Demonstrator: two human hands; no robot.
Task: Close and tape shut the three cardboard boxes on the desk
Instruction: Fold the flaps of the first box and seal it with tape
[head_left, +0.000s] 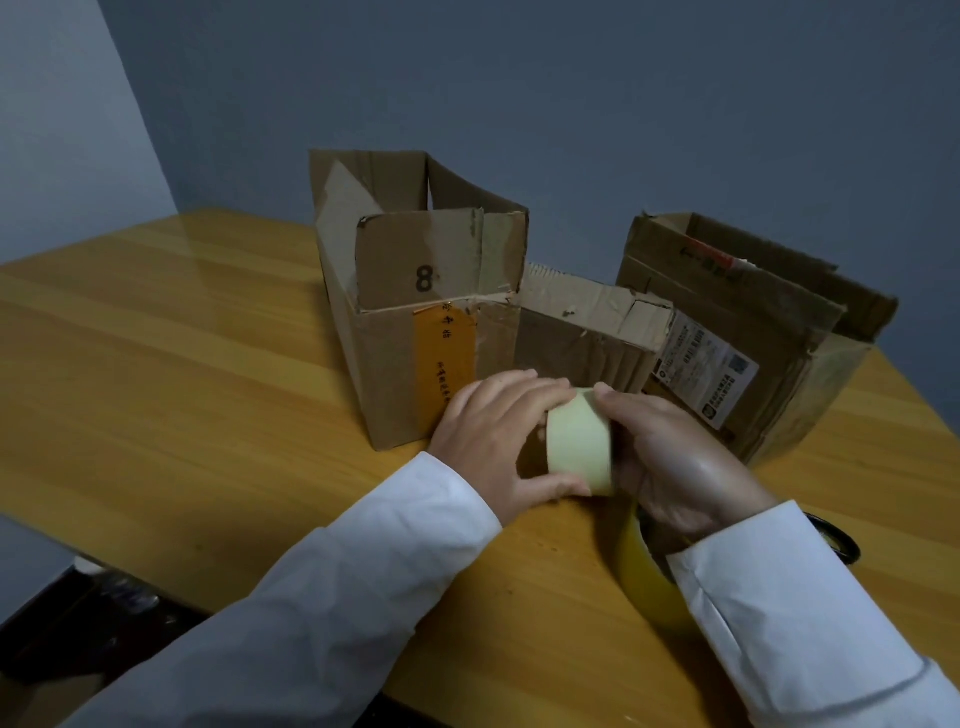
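left hand (493, 439), right hand (675, 457), gripping tape roll (579, 441)

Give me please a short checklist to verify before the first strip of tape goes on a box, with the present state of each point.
1. Tape in hand: ok, left hand and right hand both grip the pale tape roll.
2. Free tape end found: cannot tell.
3. Box marked 8 flaps closed: not ok, they stand up.
4. Middle box closed: not ok, flap raised.
5. Labelled box closed: not ok, top open.
6. Spare yellow roll near: ok, under the right wrist.
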